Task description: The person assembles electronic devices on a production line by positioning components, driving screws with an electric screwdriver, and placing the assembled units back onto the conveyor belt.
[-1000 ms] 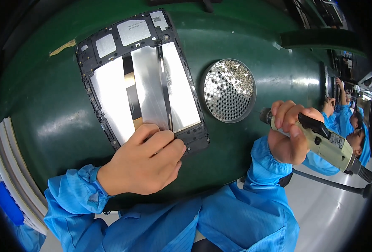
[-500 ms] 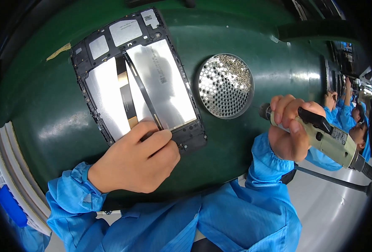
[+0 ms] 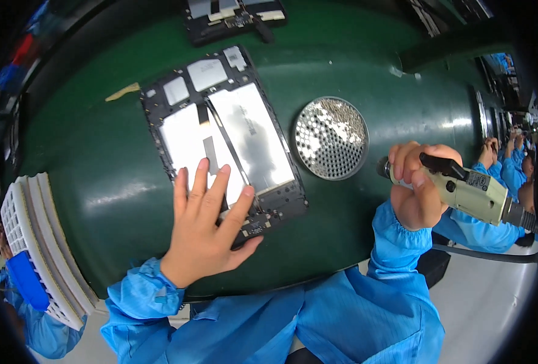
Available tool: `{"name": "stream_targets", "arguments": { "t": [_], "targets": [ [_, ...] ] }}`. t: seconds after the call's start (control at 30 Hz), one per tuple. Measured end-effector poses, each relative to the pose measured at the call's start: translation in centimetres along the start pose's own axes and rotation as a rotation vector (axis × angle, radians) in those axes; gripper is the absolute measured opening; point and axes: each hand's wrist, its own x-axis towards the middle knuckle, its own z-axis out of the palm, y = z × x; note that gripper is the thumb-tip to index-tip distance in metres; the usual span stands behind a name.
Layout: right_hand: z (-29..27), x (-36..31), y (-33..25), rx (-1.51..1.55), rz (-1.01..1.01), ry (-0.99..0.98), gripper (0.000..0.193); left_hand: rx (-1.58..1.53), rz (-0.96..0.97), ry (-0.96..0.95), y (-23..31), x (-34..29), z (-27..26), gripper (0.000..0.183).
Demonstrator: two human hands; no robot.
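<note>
An opened tablet [image 3: 258, 145] lies tilted on the green table, its silver battery panels and black frame facing up. A thin dark ribbon cable [image 3: 225, 132] runs down its middle. My left hand [image 3: 205, 227] rests flat over the tablet's lower left part, fingers spread, hiding what lies beneath. My right hand [image 3: 418, 185] is wrapped round a pale green electric screwdriver [image 3: 478, 197], held to the right of the tablet with its nose pointing left. Between them sits a round metal dish [image 3: 331, 138] with a perforated plate and many small screws heaped toward its far right.
Another opened tablet [image 3: 235, 27] lies at the far edge. A yellowish strip [image 3: 123, 92] is by the tablet's upper left corner. White stacked trays [image 3: 44, 242] with a blue piece [image 3: 28, 280] stand at the left. Co-workers in blue sleeves [image 3: 481, 233] are at the right.
My left hand has opened from a pinch at the cable's lower end and now lies spread on the tablet. The view has shifted, showing the far tablet. My right hand keeps the screwdriver.
</note>
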Motion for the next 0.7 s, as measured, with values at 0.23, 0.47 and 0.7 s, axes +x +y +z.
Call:
{"name": "stream_targets", "arguments": {
  "t": [0.23, 0.47, 0.7],
  "targets": [
    [0.7, 0.0, 0.0, 0.011, 0.028, 0.025, 0.033, 0.105, -0.057, 0.062, 2.2, 0.0, 1.2, 0.064],
    [0.6, 0.1, -0.2, -0.021, 0.021, 0.061, 0.033, 0.237, -0.04, 0.133, 2.4, -1.1, 1.9, 0.067],
    [0.0, -0.5, 0.0, 0.002, 0.043, 0.088, 0.033, 0.323, 0.005, 0.227, 1.1, -3.2, 0.6, 0.057]
  ]
}}
